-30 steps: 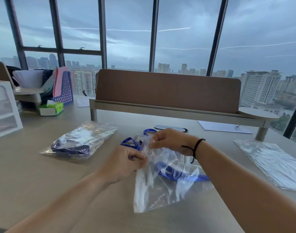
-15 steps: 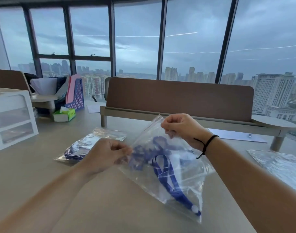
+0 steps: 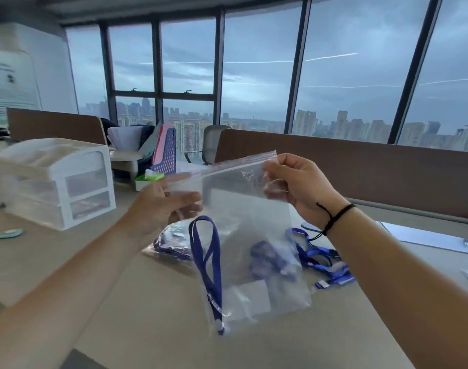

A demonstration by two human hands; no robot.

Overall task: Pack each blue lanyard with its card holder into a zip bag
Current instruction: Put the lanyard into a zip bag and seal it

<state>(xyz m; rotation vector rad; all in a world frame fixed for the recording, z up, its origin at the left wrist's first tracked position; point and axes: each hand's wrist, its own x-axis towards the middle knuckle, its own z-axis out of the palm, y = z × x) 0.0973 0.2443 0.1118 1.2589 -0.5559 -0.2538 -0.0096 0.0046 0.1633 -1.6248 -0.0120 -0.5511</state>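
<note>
Left hand (image 3: 161, 203): pinches the left end of the zip bag's top strip; fingers closed on the plastic
Right hand (image 3: 291, 187): grips the right top corner of the same bag; a black cord sits round its wrist
Zip bag (image 3: 254, 235): clear, held up in the air above the bench (image 3: 147, 328), hanging down from both hands; top strip tilted, higher on the right
Blue lanyard (image 3: 204, 262): inside the bag along its left side, a loop at the top, its end near the bottom corner
Card holder (image 3: 251, 296): pale clear rectangle low in the bag, beside the lanyard
Loose lanyards (image 3: 318, 258): a blue tangle lying on the bench behind the bag, on the right
Packed bag (image 3: 171, 243): flat on the bench behind the left hand
Drawer unit (image 3: 67, 182): white, on the bench at left
</note>
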